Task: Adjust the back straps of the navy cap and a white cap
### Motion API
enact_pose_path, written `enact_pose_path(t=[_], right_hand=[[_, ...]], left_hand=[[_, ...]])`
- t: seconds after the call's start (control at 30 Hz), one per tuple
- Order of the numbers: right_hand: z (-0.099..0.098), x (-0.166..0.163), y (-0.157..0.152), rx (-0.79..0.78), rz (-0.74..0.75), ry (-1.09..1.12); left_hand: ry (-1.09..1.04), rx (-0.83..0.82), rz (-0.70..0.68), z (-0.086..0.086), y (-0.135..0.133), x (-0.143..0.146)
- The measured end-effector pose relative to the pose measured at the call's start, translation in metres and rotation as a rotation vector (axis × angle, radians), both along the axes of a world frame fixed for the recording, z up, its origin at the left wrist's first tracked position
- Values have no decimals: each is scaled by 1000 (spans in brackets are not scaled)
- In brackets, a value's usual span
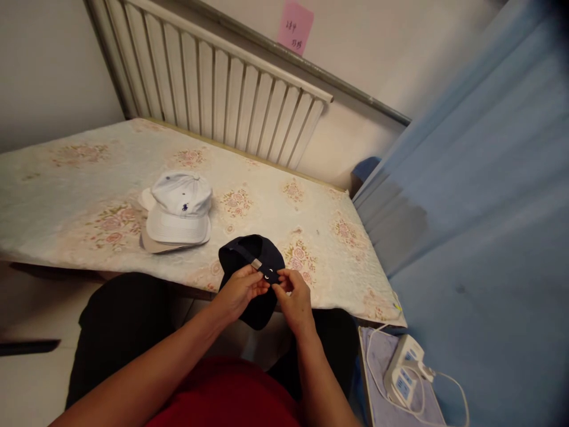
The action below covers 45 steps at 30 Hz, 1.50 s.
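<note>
A dark navy cap (249, 255) hangs over the near edge of the table, its back strap with a metal buckle (256, 264) turned towards me. My left hand (237, 292) pinches the strap just left of the buckle. Fingers of my right hand (294, 299) are closed on the strap's other end, beside its eyelets. A white cap (180, 209) with a small dark logo lies further back on the table, stacked on a beige cap (153, 242) of which only the brim shows.
The table wears a pale floral cloth (80, 178). A white radiator (213, 83) stands behind it, with a pink note (295, 26) on the wall above. A blue curtain (489, 196) fills the right side. A white power strip (406, 370) lies at lower right.
</note>
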State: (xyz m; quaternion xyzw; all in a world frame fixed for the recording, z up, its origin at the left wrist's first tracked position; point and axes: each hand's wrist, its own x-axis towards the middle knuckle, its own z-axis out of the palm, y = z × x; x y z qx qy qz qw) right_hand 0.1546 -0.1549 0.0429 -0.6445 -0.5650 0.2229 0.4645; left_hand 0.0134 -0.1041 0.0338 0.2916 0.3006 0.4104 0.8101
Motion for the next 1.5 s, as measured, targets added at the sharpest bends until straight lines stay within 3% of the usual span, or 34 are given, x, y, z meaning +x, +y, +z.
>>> enact_pose_path(t=[0.3,0.47,0.6,0.67,0.83,0.93,1.0,1.17,1.33,1.4,1.5], right_hand=[[-2,-7,0,52,-45,-142],[7,-16,-11,21,-45,-38],[-1,-28,-19,-225,189,255],[-10,-34,-19,-299,207,456],[-23,-40,-12,-143,232,959],[-16,-44,-4,-43,263,1222],[-8,-46,3,-6,205,1307],[19,-44,27,3,22,1310],[51,-27,50,172,55,1178],[56,-21,57,209,67,1132],[48,-18,61,170,66,1082]], left_hand=[[81,70,-19,-4,0,-1],[62,49,-17,5,1,-3],[64,-43,31,16,4,-1],[76,-79,57,19,4,-1],[57,-112,54,21,0,0],[28,-76,3,20,-4,1],[37,-57,-20,21,-5,2],[14,12,-38,31,-4,0],[141,129,-148,38,-10,-6],[231,174,-191,36,-13,-7],[360,257,-193,29,-14,-8]])
